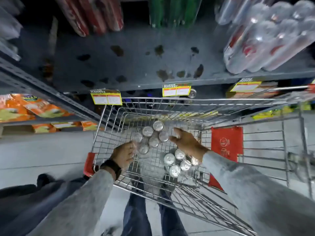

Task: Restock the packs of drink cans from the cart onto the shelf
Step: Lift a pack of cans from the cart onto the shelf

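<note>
Two shrink-wrapped packs of silver-topped drink cans stand in the wire cart (pixel 196 99). The far pack (pixel 151 136) sits mid-basket between my hands; the near pack (pixel 177 161) lies partly under my right forearm. My left hand (pixel 123 155) touches the far pack's near-left corner, fingers curled against the wrap. My right hand (pixel 185 142) is spread open at that pack's right side, fingertips just beside the cans. The grey shelf (pixel 136 65) above the cart has a bare, stained stretch in the middle.
On the shelf stand red packs (pixel 92 16) at back left, green bottles (pixel 170 11) at back centre and a wrapped pack of clear bottles (pixel 265 40) at right. Yellow price tags (pixel 106 98) hang on the shelf edge. Orange packets (pixel 25 108) fill lower left shelves.
</note>
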Tool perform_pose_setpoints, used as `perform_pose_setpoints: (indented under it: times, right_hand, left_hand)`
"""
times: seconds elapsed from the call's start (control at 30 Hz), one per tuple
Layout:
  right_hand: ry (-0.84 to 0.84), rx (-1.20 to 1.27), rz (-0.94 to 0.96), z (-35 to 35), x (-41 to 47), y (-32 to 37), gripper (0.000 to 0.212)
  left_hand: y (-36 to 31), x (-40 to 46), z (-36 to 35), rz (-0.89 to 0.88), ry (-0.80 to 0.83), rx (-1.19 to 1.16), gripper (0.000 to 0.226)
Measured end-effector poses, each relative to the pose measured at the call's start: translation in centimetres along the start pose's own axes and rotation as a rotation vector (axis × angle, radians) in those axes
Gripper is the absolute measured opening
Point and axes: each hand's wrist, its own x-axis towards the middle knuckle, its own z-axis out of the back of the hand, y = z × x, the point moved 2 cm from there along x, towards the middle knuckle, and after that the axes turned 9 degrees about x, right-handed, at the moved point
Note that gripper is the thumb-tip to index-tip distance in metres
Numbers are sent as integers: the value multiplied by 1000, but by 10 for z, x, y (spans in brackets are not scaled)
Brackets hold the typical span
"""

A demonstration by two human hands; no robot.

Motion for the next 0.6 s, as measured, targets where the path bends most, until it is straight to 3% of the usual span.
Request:
perform_pose_setpoints:
  times: [0.07, 0.13, 0.23, 0.27, 0.47, 0.6]
  right_hand:
    - [-42, 150, -117, -11, 35, -4, 61]
    - [-92, 185, -186, -18, 64, -6, 46]
    - [-147, 279, -225, -32, 94, -17, 12]
    - [-158, 294, -231, -34, 100, -19, 12]
    - [-254, 255, -291, -40, 96, -8, 18]
    - [-279, 356, -297, -36, 46, 10, 23]
  left_hand:
    - [4, 20, 2, 63, 20, -50, 58]
    - [7, 34, -2, 74, -1, -96, 60]
    - [9, 48, -12, 67, -34, -202, 32]
    - [9, 52, -16, 52, -54, -228, 23]
    - [9, 51, -16, 19, -251, -147, 24]
    - [-2, 19, -6, -50, -243, -64, 25]
